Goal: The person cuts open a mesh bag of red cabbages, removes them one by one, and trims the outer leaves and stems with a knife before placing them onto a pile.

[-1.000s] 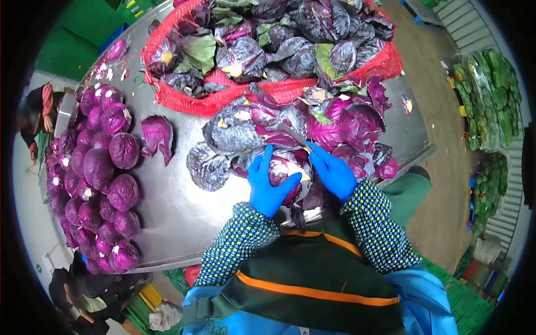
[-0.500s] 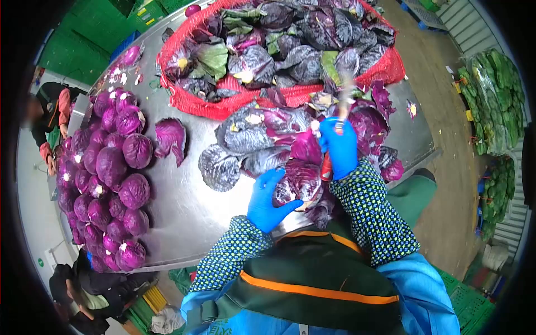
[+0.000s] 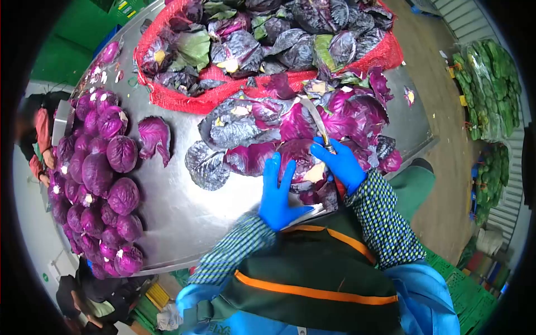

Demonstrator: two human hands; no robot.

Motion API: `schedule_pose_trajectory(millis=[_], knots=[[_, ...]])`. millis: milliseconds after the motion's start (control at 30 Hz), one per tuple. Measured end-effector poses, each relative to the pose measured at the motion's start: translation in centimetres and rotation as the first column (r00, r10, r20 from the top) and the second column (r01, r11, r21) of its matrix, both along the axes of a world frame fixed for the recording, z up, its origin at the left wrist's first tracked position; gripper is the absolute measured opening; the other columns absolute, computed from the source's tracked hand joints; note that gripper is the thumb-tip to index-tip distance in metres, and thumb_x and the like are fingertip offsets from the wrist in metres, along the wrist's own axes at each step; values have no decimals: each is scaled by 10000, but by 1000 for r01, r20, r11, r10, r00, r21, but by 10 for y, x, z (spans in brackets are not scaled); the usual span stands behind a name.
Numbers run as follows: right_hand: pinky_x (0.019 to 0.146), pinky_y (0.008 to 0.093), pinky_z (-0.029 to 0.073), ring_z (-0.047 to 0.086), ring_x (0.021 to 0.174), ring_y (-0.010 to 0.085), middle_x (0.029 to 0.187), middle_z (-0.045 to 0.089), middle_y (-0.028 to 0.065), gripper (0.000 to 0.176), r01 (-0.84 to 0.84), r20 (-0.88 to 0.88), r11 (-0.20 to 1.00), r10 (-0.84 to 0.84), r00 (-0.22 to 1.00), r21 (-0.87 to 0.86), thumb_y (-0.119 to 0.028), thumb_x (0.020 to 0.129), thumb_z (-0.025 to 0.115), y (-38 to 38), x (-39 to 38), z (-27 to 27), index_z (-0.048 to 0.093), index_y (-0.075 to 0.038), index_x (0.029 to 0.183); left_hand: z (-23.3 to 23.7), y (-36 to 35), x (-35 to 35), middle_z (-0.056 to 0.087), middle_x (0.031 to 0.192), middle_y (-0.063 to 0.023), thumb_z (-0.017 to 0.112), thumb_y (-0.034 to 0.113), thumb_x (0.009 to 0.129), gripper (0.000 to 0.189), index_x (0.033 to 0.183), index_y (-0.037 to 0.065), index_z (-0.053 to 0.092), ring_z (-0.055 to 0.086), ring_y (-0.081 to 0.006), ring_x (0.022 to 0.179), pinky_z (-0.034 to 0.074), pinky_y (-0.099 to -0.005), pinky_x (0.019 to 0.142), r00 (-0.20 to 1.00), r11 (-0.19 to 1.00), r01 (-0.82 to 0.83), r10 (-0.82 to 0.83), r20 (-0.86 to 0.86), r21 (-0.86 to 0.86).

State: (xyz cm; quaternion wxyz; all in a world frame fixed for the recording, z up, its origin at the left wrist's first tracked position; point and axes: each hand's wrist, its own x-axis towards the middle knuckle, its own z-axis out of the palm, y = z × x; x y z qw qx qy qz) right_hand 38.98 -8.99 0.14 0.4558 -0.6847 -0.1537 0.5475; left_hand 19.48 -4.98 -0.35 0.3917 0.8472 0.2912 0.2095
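A red cabbage (image 3: 297,154) with a pale cut stem end lies at the table's near edge, in front of me. My left hand (image 3: 281,195), in a blue glove, is open with fingers stretched out at the cabbage's left side; whether it touches cannot be made out. In my right hand (image 3: 343,164), also blue-gloved, a knife (image 3: 314,117) is gripped, its curved blade pointing away and up to the left. That hand is at the cabbage's right side. Loose purple outer leaves (image 3: 357,111) and dark leaves (image 3: 207,165) surround the cabbage.
Behind the leaves stands a red mesh sack (image 3: 184,103) full of dark cabbage leaves. Trimmed red cabbages (image 3: 105,170) are piled on the metal table (image 3: 173,206) at left. A person's pink sleeve (image 3: 42,131) shows beyond them. Bagged green vegetables (image 3: 491,92) stand at right.
The knife has come down and swung left, closer to the cabbage. My left fingers have straightened, and the cabbage has turned so its pale cut end faces me. The view has shifted slightly.
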Motion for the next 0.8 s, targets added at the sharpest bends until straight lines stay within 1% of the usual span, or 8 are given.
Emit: schedule_pose_trajectory(millis=[67,233,267,300,333,433,633,800], knots=[[655,236,453,540,743,84,856,586,36,477,-38,-9,999,38,999,-22,-315,847,651,0,3,20,516,-23,1199,-14,12,21,244,1376,-226,884,252,494,1044,1352,61,321,269,-390,1286,278,-475,1054,982,984,-85,109,155,-156],[699,258,479,535,908,130,1154,525,61,495,73,-117,983,-53,992,170,-104,880,490,-40,-11,26,342,-71,1352,24,30,-6,263,1350,-245,873,294,498,1082,1379,88,280,273,-397,1270,299,-480,1040,999,966,-35,26,-38,-255],[731,299,483,564,886,173,1080,560,61,505,77,-10,987,-76,997,144,-116,884,497,-53,-17,24,363,-119,1370,23,28,-7,262,1348,-253,862,312,515,1076,1384,88,269,268,-401,1267,285,-480,1043,991,958,-93,64,-115,-270],[696,306,484,574,856,193,1014,563,73,486,-118,379,975,39,925,186,-129,890,498,-57,-17,20,387,-150,1363,18,27,-9,265,1347,-254,858,329,523,1070,1386,89,273,273,-400,1260,284,-481,1041,988,966,-111,82,-131,-234],[662,313,486,583,826,212,949,566,84,468,-303,711,940,106,695,157,-141,897,498,-60,-18,17,412,-181,1355,13,27,-10,267,1345,-255,855,346,531,1064,1387,90,277,278,-399,1252,282,-482,1039,985,974,-120,93,-146,-190],[616,340,483,579,763,250,844,536,109,434,-443,747,896,300,593,-7,-171,896,511,-62,-26,37,457,-214,1325,9,24,-6,268,1338,-252,848,377,546,1044,1389,108,293,292,-400,1232,290,-484,1029,978,970,-158,129,-162,-184],[617,366,485,582,714,264,828,539,101,441,-459,800,879,367,475,-130,-180,888,517,-57,-29,27,457,-229,1322,12,19,-2,260,1315,-264,848,381,550,1007,1375,134,328,289,-412,1222,295,-497,1019,971,966,-179,143,-193,-186],[664,413,480,582,740,324,824,544,186,431,-380,713,923,302,633,-54,-181,909,483,-42,-12,-6,433,-200,1337,11,8,-5,264,1317,-249,849,360,548,973,1351,119,355,290,-415,1219,296,-499,1016,970,969,-188,158,-182,-160]])
